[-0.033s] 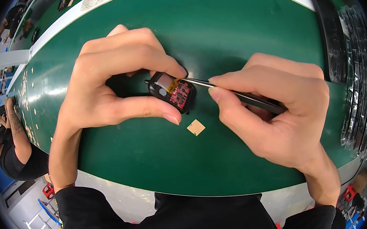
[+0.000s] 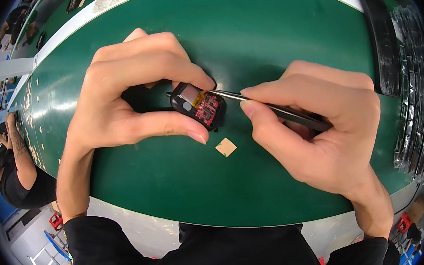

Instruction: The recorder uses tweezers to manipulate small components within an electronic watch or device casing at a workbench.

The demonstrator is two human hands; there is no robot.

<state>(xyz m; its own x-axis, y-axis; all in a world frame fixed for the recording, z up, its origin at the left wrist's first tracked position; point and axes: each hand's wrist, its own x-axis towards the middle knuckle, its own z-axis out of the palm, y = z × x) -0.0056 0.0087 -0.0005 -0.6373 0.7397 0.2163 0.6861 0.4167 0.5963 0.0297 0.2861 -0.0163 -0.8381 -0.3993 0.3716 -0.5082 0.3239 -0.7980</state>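
My left hand (image 2: 129, 94) grips a small black device housing (image 2: 176, 103) between thumb and forefinger, its inside facing up. In the housing sit a red circuit board (image 2: 207, 108), a silver-grey block (image 2: 190, 93) and yellow tape (image 2: 198, 99). Pinched in my right hand (image 2: 320, 122) is a pair of dark tweezers (image 2: 290, 114). Their thin tips reach the housing's upper edge, right by my left fingertip; whether they clasp anything there is too small to tell. A square tan piece (image 2: 226, 147) lies on the green table (image 2: 206, 188) just below the housing.
A long black tray (image 2: 381, 46) and a stack of clear plastic trays (image 2: 416, 101) stand along the right. Several small tan pieces (image 2: 40, 129) are scattered at the table's left. Another person (image 2: 28, 181) works at the far left. A white strip (image 2: 107, 2) runs along the back edge.
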